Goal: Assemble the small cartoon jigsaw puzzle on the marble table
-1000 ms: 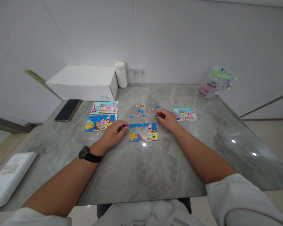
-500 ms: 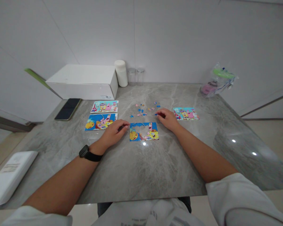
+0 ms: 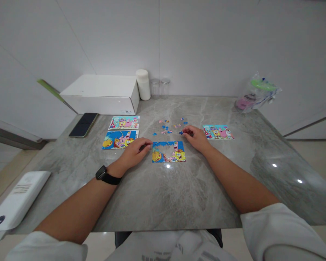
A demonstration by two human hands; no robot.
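Note:
A partly assembled jigsaw puzzle (image 3: 157, 156) lies on the table in front of me, with a gap in its middle. My left hand (image 3: 136, 153) rests at its upper left corner, fingertips at the edge, thumb and fingers apart, with nothing seen in them. Beyond the puzzle's right side, my right hand (image 3: 197, 138) pinches a small blue puzzle piece (image 3: 181, 133) at or just above the tabletop. Several loose puzzle pieces (image 3: 165, 127) are scattered behind the puzzle. Left of them lie two picture cards, a light blue one (image 3: 124, 122) and a dark blue one (image 3: 116, 139).
Right of my right hand lies another light blue picture (image 3: 218, 132). A phone (image 3: 84, 125), a white box (image 3: 97, 87), a white bottle (image 3: 143, 85) and two clear jars (image 3: 160, 88) stand or lie farther back. A bagged cup (image 3: 256, 94) stands back right; a white device (image 3: 19, 199) is front left.
The view has shifted slightly, so everything appears a little farther right. Both hands keep nearly the same places, the right one still at the blue piece.

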